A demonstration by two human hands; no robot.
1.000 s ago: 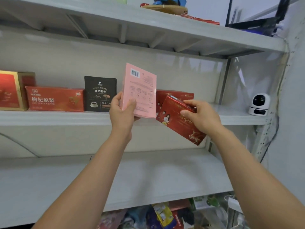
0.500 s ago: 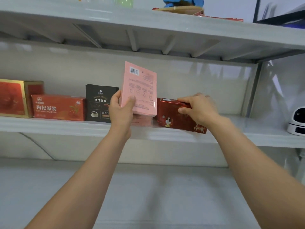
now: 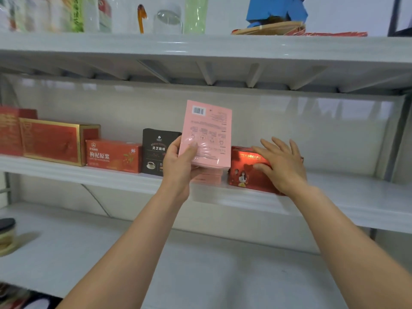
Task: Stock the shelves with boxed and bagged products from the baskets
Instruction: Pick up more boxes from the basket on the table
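Note:
My left hand [image 3: 178,166] grips a flat pink pack [image 3: 206,132] by its lower left corner and holds it upright in front of the middle shelf [image 3: 334,204], barcode side toward me. A red box [image 3: 247,172] with a figure on its front lies on that shelf just right of the pack. My right hand [image 3: 281,166] lies on the red box with straight, spread fingers, touching its top and front. Another pink box [image 3: 208,178] lies flat on the shelf below the raised pack.
Left along the middle shelf stand a black coffee box [image 3: 156,152], an orange-red box [image 3: 113,156] and a gold-edged red box [image 3: 53,141]. The top shelf [image 3: 200,44] carries jars and a blue object. A dark-lidded jar [image 3: 6,235] sits on the lower shelf at left.
My right hand set the red box on the middle shelf and let go, its fingers now straight on it. The pink pack stayed raised in my left hand. The view moved closer.

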